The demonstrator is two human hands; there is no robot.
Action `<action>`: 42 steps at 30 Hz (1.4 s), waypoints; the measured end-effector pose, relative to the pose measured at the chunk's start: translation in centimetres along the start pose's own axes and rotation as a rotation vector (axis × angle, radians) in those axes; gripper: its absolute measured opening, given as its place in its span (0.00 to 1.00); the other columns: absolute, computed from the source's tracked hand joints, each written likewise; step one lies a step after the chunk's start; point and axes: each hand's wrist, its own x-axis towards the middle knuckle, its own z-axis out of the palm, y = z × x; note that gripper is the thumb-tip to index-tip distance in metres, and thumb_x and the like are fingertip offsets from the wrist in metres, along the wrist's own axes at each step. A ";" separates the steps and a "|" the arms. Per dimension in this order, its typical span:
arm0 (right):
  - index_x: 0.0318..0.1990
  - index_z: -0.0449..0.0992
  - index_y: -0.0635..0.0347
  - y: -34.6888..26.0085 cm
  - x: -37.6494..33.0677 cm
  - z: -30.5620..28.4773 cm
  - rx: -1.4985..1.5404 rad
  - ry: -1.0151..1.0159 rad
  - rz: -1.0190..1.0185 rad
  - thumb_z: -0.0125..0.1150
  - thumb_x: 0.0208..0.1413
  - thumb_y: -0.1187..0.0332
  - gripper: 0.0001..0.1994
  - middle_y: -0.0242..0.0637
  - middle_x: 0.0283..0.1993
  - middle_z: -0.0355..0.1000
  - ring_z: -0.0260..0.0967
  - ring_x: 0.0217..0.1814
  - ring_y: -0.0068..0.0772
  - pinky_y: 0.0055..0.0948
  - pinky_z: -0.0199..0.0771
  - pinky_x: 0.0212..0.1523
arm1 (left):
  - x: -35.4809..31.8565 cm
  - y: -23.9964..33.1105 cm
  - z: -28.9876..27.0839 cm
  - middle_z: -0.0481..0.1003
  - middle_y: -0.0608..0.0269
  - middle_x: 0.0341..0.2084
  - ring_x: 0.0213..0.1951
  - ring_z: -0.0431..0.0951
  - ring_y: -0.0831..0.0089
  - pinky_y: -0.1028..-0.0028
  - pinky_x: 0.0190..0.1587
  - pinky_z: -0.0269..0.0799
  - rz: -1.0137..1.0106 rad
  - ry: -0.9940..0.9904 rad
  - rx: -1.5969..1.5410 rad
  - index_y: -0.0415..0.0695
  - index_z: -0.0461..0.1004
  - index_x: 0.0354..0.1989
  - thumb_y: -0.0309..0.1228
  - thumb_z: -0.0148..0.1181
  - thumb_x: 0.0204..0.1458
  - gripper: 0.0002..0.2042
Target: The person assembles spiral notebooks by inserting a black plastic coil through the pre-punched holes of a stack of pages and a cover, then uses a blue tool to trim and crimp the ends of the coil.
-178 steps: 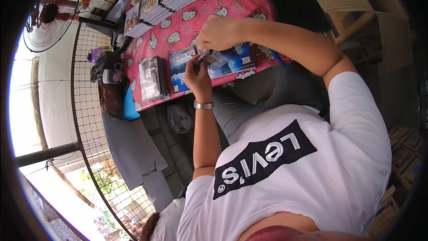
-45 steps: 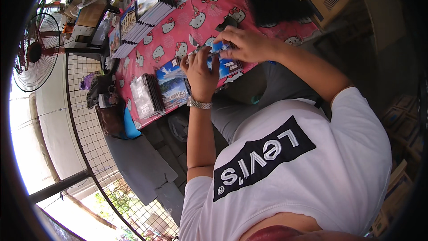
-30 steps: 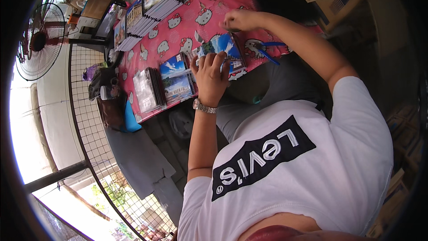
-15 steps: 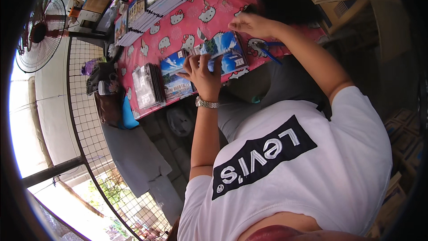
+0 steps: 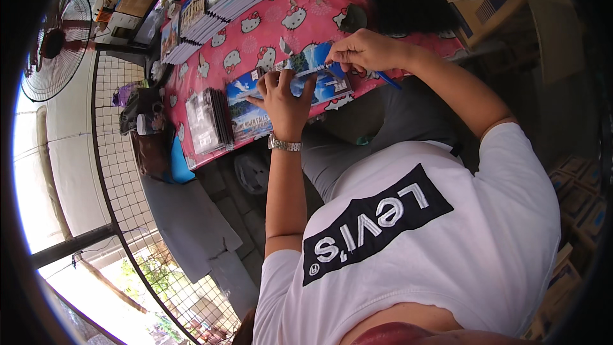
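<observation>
A pink tablecloth with a cartoon-cat print [image 5: 268, 41] covers the table I look down on through the head camera; a pedestal fan [image 5: 56, 43] and a wire mesh panel [image 5: 121, 147] stand off to the left. At the far side I see tall stacks of booklets [image 5: 223, 1], and near the front edge a shorter stack of grey-covered spiral booklets [image 5: 207, 124]. Just right of that lies a blue landscape-covered booklet [image 5: 248, 114], with a blue waterfall-covered booklet [image 5: 324, 86] beside it. My left hand [image 5: 281, 99], a metal-band watch [image 5: 284, 144] on its wrist, is spread over the place where these two meet, thumb and fingers apart, clasping nothing that I can see. My right hand [image 5: 364, 51] is bent at the waterfall cover's right side, fingertips close together; I cannot tell whether they grip anything. Blue tool handles [image 5: 388, 80] show below it, and a black bristly pile [image 5: 408, 3] lies beyond.
</observation>
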 end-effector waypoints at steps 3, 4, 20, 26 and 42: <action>0.50 0.75 0.60 -0.8 0.2 0.1 -0.096 -0.032 -0.028 0.57 0.63 0.67 0.11 0.37 0.37 0.75 0.72 0.39 0.34 0.31 0.72 0.45 | -0.2 -0.2 0.1 0.72 0.66 0.41 0.55 0.67 0.54 0.20 0.54 0.43 -0.002 0.004 -0.006 0.51 0.77 0.36 0.48 0.70 0.42 0.18; 0.52 0.75 0.59 -0.8 0.4 0.1 -0.175 -0.016 -0.103 0.55 0.65 0.65 0.12 0.38 0.37 0.75 0.73 0.40 0.34 0.31 0.72 0.45 | -0.3 -0.3 0.1 0.72 0.66 0.41 0.55 0.67 0.55 0.21 0.55 0.43 0.002 0.001 -0.005 0.51 0.77 0.36 0.48 0.71 0.42 0.19; 0.54 0.74 0.60 1.4 2.8 -3.2 0.479 -0.516 0.277 0.65 0.45 0.64 0.25 0.36 0.59 0.67 0.62 0.61 0.30 0.33 0.61 0.62 | 0.1 0.1 0.2 0.73 0.67 0.36 0.48 0.68 0.60 0.51 0.57 0.54 0.181 0.057 -0.064 0.48 0.76 0.32 0.44 0.76 0.35 0.19; 0.51 0.78 0.59 0.8 3.4 -3.0 0.234 -0.438 0.209 0.66 0.43 0.63 0.24 0.34 0.56 0.68 0.65 0.56 0.35 0.32 0.61 0.61 | 0.3 0.0 0.2 0.73 0.67 0.37 0.50 0.69 0.60 0.43 0.61 0.49 0.179 0.019 -0.103 0.48 0.77 0.32 0.45 0.76 0.35 0.20; 0.54 0.75 0.54 0.2 4.8 -1.7 0.453 -0.510 0.243 0.73 0.35 0.56 0.33 0.33 0.55 0.69 0.64 0.57 0.31 0.31 0.64 0.58 | 0.6 -1.3 -0.6 0.73 0.71 0.37 0.52 0.69 0.61 0.25 0.59 0.39 0.189 -0.107 -0.203 0.52 0.76 0.35 0.44 0.74 0.37 0.19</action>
